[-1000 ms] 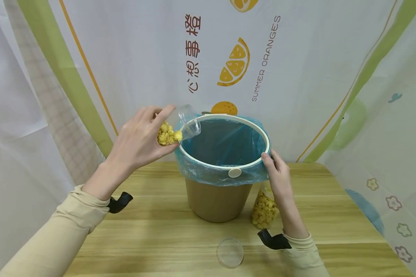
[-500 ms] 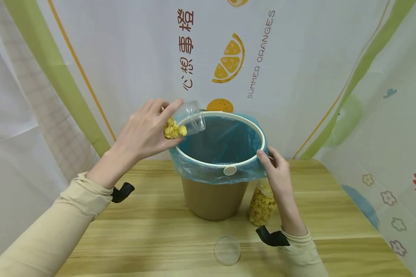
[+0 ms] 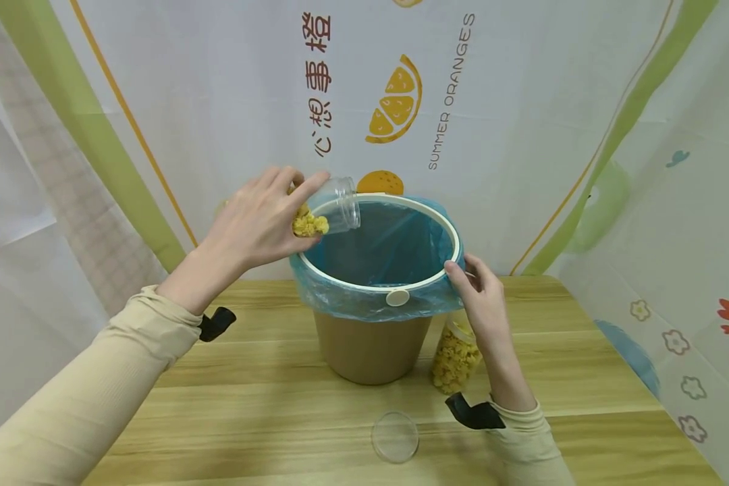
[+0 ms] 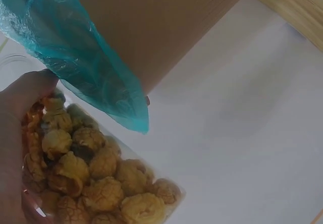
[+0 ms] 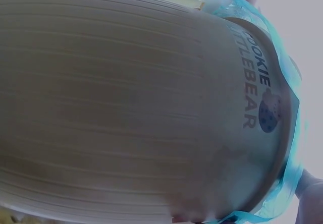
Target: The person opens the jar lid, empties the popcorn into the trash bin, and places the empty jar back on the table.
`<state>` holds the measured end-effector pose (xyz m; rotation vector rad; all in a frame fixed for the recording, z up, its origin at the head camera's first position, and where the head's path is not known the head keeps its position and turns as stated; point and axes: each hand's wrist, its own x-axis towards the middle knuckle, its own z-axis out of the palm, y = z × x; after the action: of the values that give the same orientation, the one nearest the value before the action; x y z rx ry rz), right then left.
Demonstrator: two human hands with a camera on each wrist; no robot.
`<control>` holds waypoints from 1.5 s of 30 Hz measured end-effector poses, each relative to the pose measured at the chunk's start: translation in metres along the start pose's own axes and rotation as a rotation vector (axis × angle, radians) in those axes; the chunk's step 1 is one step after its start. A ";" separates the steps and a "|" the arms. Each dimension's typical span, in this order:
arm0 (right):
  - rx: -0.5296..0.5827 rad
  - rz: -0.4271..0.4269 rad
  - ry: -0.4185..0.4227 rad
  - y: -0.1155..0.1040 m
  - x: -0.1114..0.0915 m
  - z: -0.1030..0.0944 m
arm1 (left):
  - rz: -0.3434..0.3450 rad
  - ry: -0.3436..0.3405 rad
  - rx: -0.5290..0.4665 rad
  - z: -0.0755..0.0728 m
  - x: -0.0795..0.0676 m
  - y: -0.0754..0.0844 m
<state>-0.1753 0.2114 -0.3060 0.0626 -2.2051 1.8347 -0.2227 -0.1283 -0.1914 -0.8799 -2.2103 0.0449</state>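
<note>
Holding the jar [image 3: 343,202] tipped over the left edge of the bin [image 3: 370,347], left hand [image 3: 255,219] curled round it and right hand [image 3: 484,297] pinching the bin's right edge, I'd tip slowly so popcorn [image 3: 311,226] drops inside.

The bin [image 3: 370,347] looks matt plastic; the bag [image 3: 346,298] around it, glossy, crinkled plastic; the table [image 3: 267,412] beneath it, smooth wood.
</note>
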 end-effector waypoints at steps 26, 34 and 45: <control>-0.012 -0.014 -0.009 -0.001 0.004 -0.001 | 0.055 -0.111 0.072 -0.001 0.013 0.004; -0.016 -0.014 -0.014 -0.001 0.003 -0.002 | 0.091 -0.113 0.091 0.001 0.017 0.008; -0.023 -0.006 -0.009 0.000 0.001 -0.003 | 0.111 -0.161 0.121 0.002 0.022 0.013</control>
<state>-0.1761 0.2145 -0.3048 0.0735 -2.2292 1.8095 -0.2268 -0.1050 -0.1827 -0.9593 -2.2768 0.3095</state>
